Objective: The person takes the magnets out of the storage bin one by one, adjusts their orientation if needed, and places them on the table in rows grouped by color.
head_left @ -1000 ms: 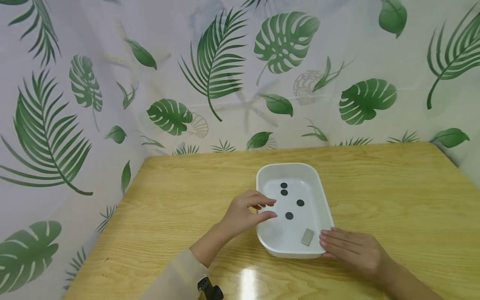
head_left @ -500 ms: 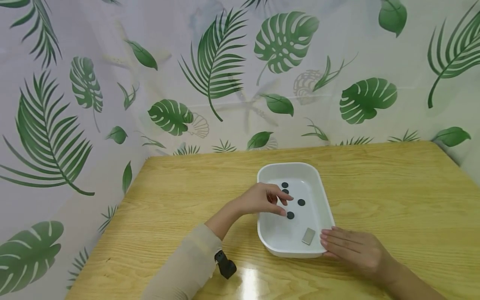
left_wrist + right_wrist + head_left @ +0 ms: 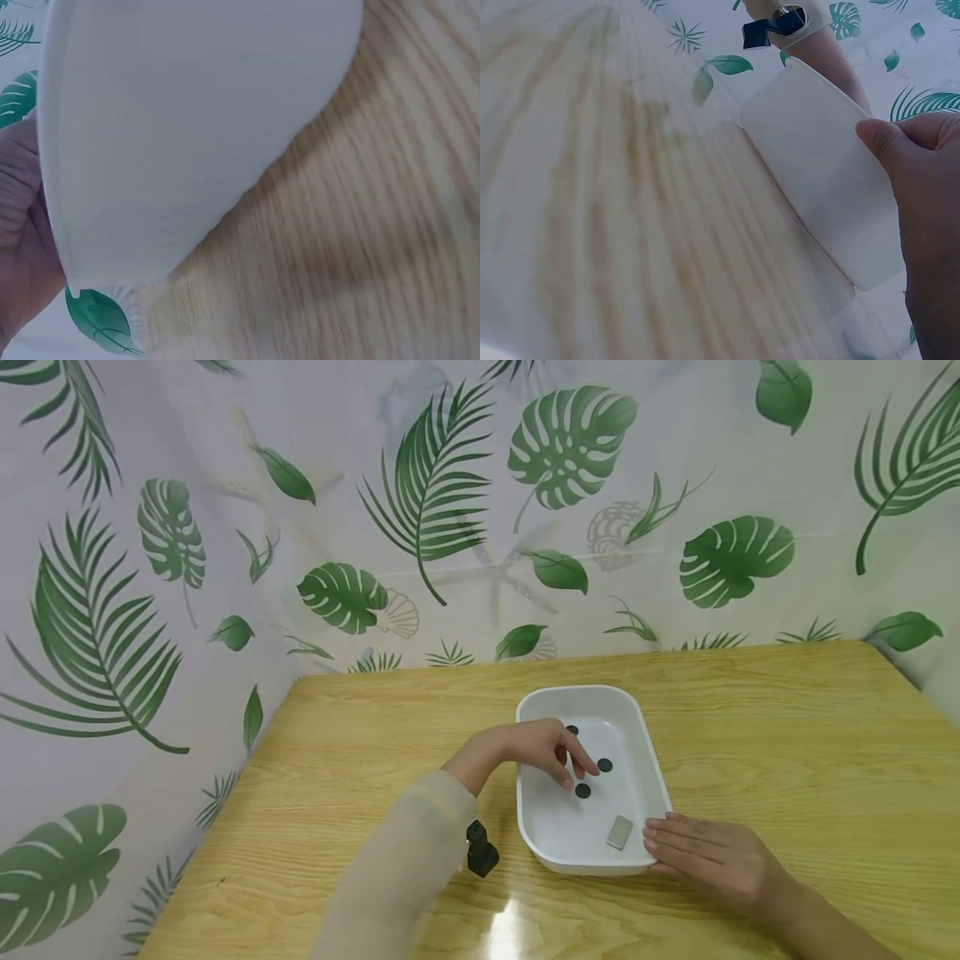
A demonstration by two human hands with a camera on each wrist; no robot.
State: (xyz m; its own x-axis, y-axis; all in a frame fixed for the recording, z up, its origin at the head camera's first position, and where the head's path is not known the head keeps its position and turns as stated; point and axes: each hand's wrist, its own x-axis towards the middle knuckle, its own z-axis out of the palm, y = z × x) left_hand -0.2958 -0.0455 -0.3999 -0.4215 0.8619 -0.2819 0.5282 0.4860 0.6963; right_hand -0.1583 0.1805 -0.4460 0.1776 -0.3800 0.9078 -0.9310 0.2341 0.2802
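A white rectangular tray (image 3: 558, 835) stands on the wooden table, also seen from outside in the left wrist view. My left hand (image 3: 542, 745) reaches over its left rim, thumb and forefinger spread apart above the floor, with nothing visible between them. Close to these fingertips lie two black discs (image 3: 582, 791). Farther back, another black disc (image 3: 572, 729) is partly covered by the hand. A small silver-grey rectangular block (image 3: 619, 832) lies near the front right corner. My right hand (image 3: 716, 860) pinches the rim at that corner; the right wrist view shows its thumb against the outer wall.
The wooden table (image 3: 787, 735) extends around the tray on all sides. Behind it hangs a white cloth (image 3: 465, 485) printed with green leaves. A black device (image 3: 482, 849) is strapped at my left wrist, beside the tray's left wall.
My left hand has moved right and farther over the tray, its fingers now pointing down. It now covers one of the back discs. My right hand stays at the corner.
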